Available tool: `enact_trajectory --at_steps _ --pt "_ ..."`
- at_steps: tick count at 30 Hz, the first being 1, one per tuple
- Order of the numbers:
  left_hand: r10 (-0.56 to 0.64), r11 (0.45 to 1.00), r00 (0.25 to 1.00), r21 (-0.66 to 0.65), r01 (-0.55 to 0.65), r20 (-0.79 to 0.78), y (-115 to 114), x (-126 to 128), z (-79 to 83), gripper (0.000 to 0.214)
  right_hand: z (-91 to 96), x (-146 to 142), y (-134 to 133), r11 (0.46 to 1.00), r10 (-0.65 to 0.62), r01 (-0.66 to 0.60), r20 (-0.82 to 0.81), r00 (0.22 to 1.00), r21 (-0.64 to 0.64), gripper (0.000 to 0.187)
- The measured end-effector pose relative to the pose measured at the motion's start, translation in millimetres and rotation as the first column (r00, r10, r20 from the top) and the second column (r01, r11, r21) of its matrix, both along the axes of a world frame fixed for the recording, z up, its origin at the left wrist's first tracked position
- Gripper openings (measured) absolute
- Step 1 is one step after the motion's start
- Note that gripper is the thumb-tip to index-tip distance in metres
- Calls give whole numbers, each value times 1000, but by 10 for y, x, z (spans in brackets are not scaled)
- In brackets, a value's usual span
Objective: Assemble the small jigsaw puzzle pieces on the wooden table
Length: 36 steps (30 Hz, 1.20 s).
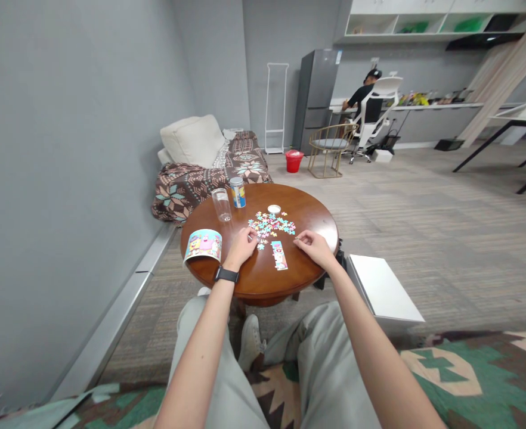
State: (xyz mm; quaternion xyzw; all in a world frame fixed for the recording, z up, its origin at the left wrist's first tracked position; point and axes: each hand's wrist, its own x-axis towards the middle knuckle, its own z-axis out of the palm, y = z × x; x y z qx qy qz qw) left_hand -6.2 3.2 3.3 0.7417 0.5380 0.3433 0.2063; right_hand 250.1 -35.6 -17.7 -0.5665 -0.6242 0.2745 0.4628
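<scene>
Both hands rest on the round worktop [316,223] near its front edge. The left hand [241,245] has its fingers curled together at the near side of the loose puzzle pieces [272,225]; the right hand [313,245] pinches something small, too tiny to identify. Between the hands lies a joined strip [279,255]. A glass [221,205] and can [238,192] stand toward the back left edge.

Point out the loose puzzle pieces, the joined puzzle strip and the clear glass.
loose puzzle pieces [272,224], head view, middle of the scatter
joined puzzle strip [279,255], head view, its centre
clear glass [222,205], head view, its side wall
</scene>
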Motion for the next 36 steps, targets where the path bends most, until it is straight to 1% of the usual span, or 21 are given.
enact_trajectory --at_steps 4,7,10,13,18,25,29,36 --pt "3 1000 1000 -14 -3 4 -11 -1 6 15 -4 17 9 999 31 -31 9 999 10 32" --pt "3 1000 1000 -16 -3 4 -14 -1 6 14 -16 34 29 998 64 -63 -26 998 16 40" --pt "-12 1000 1000 -9 12 8 -10 -1 -4 13 -19 41 42 998 68 -68 -45 997 16 45" --pt "-23 1000 1000 -5 23 20 -8 0 -14 12 -4 27 33 998 60 -60 -29 998 6 41" --pt "-9 1000 1000 -19 9 24 -16 4 8 14 4 -3 9 998 45 -46 -31 999 -38 31" --pt "-5 1000 1000 -21 6 19 -38 7 40 13 -15 -3 14 1000 14 -14 -11 1000 13 25" --pt "2 1000 1000 -24 -2 26 -50 9 57 14 -11 -1 2 1000 -5 5 -13 1000 -1 21" --pt "5 1000 1000 -18 -5 14 -51 7 59 14 16 -14 -10 1000 19 -19 -25 1000 -17 32"
